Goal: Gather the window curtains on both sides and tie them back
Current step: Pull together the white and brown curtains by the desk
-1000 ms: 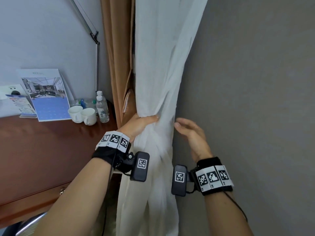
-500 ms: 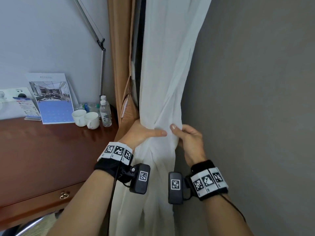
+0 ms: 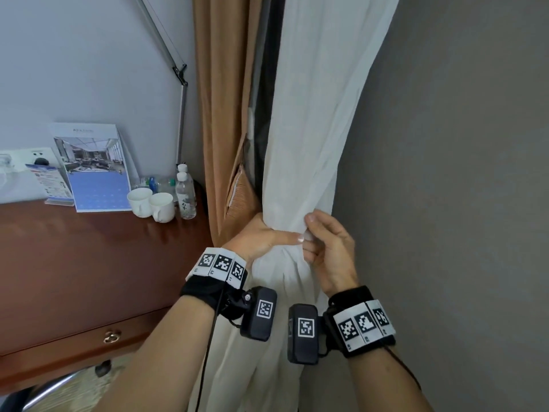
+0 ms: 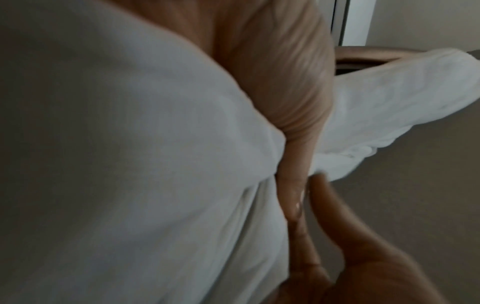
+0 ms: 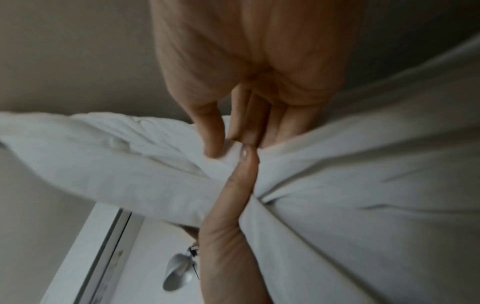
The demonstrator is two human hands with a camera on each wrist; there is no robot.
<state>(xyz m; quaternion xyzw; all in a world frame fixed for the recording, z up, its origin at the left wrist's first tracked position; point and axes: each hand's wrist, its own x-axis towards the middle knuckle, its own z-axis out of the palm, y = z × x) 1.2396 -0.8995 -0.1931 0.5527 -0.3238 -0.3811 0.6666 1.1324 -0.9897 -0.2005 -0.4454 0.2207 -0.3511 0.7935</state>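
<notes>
A white sheer curtain (image 3: 312, 129) hangs gathered into a bundle against the grey wall. My left hand (image 3: 267, 237) grips the bundle at its narrowest point, with the thumb lying across the front. My right hand (image 3: 315, 233) pinches a fold at the bundle's right side, its fingertips close to the left thumb. In the right wrist view the right hand (image 5: 228, 142) pinches white curtain (image 5: 363, 205) just above the left thumb (image 5: 239, 185). White curtain (image 4: 130, 164) fills the left wrist view. A tan curtain (image 3: 219, 114) hangs just left of the bundle.
A brown wooden desk (image 3: 74, 263) stands at the left with two white cups (image 3: 151, 203), small water bottles (image 3: 185, 194) and a brochure stand (image 3: 95, 168). A drawer with a ring handle (image 3: 111, 337) sits below. The grey wall (image 3: 445, 203) closes the right side.
My right hand was open beside the curtain and has closed in and taken hold of a fold. The left hand has kept its grip on the bundle.
</notes>
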